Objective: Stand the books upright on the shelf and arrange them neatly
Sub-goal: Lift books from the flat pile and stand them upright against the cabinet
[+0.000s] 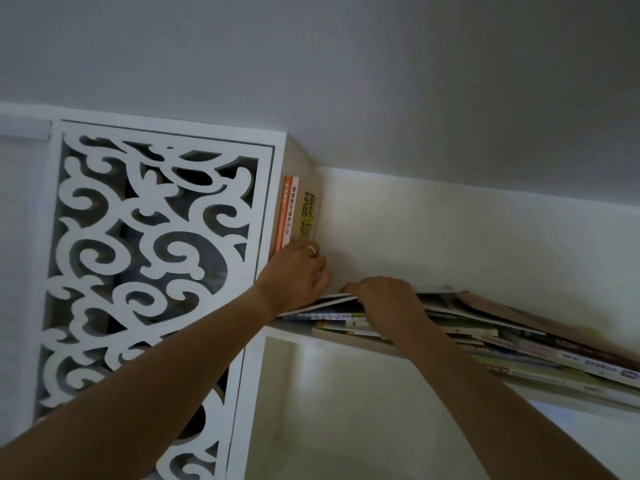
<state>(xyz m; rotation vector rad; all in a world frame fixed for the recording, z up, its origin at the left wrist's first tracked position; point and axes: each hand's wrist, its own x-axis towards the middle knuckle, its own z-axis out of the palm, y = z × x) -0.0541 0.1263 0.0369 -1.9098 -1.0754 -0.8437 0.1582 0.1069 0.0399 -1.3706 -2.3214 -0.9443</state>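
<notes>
Two books stand upright [294, 213] at the left end of the high white shelf [349, 339], an orange one and a cream one with a yellow cover. My left hand [298, 271], wearing a ring, presses against their lower part and covers it. To the right lies a messy flat pile of books [485, 332] that fans out over the shelf edge. My right hand [384, 296] rests on top of the pile, fingers curled over the left edge of the thin white top book [332, 301], which is slightly lifted.
A white carved fretwork panel [149, 258] forms the shelf's left side. The white back wall [450, 237] rises behind the books, with the ceiling [346, 64] close above. An open compartment [346, 410] lies below the shelf.
</notes>
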